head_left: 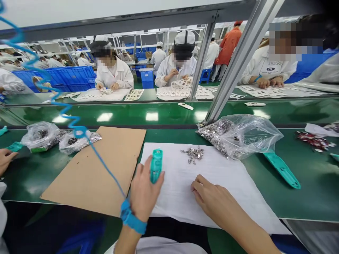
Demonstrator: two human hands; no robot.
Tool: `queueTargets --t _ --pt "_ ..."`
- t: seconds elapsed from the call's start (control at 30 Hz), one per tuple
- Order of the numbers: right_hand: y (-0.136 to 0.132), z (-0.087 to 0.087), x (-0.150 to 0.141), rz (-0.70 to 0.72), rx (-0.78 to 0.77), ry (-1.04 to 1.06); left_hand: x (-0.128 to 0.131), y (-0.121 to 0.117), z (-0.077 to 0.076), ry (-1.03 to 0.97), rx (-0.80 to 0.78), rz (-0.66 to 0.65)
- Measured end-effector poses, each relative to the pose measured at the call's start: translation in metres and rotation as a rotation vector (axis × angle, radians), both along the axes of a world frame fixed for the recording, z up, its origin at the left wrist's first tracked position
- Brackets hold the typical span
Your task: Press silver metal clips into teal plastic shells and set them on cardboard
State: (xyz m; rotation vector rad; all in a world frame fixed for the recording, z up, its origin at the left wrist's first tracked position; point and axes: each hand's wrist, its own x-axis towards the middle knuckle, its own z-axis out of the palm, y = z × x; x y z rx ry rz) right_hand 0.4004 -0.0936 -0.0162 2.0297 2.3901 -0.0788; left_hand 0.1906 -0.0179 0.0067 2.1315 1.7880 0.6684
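In the head view my left hand [145,188], with a blue wrist strap [134,218] on its wrist, grips a teal plastic casing [156,165] between thumb and fingers. The casing's hollow inner side faces up over a white sheet [219,180]. My right hand [205,194] rests low over the sheet to the right, its fingers curled together. Whether anything tiny is between those fingertips is hidden. Beyond both hands lies a small pile of shiny metal pieces [194,153].
A brown cardboard sheet [103,169] lies at left, near plastic bags of metal parts [42,135]. A larger open bag [235,137] partly covers another teal casing [283,171] at right. A coiled blue cord [106,169] hangs down to my wrist. Co-workers sit across the green conveyor [127,113].
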Motion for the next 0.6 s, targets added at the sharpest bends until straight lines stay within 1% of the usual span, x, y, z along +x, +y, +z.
queueTargets --t 0.07,0.13,0.23,0.33,0.43,0.53,0.6 --pt "-0.001 0.001 -0.001 -0.008 0.003 -0.018 0.023 -0.009 -0.006 0.050 -0.053 -0.069" --pt "-0.002 0.002 -0.001 -0.015 0.014 0.015 0.040 -0.015 -0.010 0.132 -0.124 -0.125" --pt "-0.003 0.004 0.002 -0.036 0.022 0.127 0.052 -0.020 -0.012 0.204 -0.233 -0.182" --pt "-0.004 0.006 0.005 -0.053 -0.004 0.210 0.049 -0.019 -0.007 0.166 -0.332 -0.259" --pt "-0.007 0.008 0.007 -0.081 -0.035 0.309 0.034 -0.011 0.000 0.087 -0.418 -0.402" --pt "-0.010 0.010 0.011 -0.118 -0.062 0.434 0.020 -0.004 0.004 0.043 -0.475 -0.537" --pt "-0.011 0.011 0.014 -0.112 -0.098 0.484 0.015 0.000 0.005 0.040 -0.496 -0.585"
